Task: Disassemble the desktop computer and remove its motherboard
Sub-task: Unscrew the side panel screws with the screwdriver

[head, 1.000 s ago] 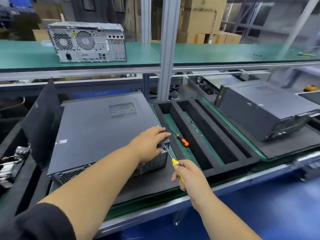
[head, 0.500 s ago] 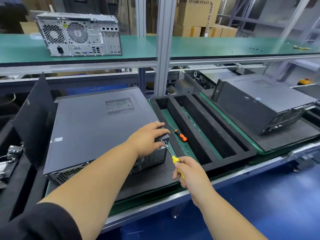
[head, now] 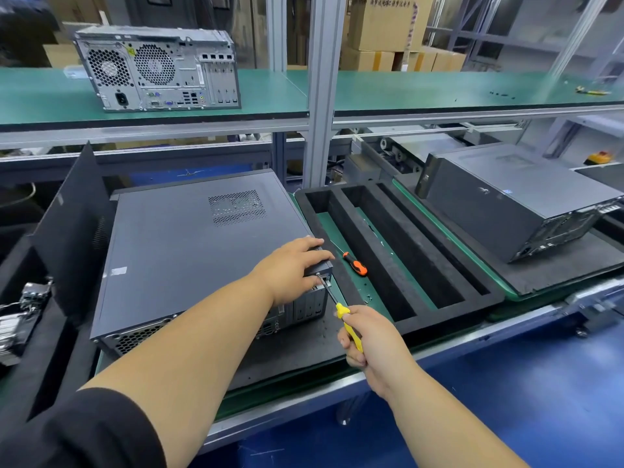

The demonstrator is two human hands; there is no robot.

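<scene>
Rear corner screw of the computer case under the screwdriver.

The computer [head: 202, 244] lies on its side on the counter [head: 304, 396], side cover on. The left hand [head: 290, 268] rests on its near right corner, fingers fairly straight and draped over the edge, thumb below, steadying it. The right hand [head: 368, 336], at about 5 o'clock from that corner, is curled round the yellow screwdriver [head: 341, 314]; the tip sits at the corner of the rear panel, just beside the left thumb. To do this well, in my judgement: keep the shaft in line with the screw, press in firmly, and hold the case down so the tip cannot slip toward the thumb. An orange screwdriver [head: 354, 264] lies in the foam tray [head: 449, 298] at 3 o'clock.
</scene>
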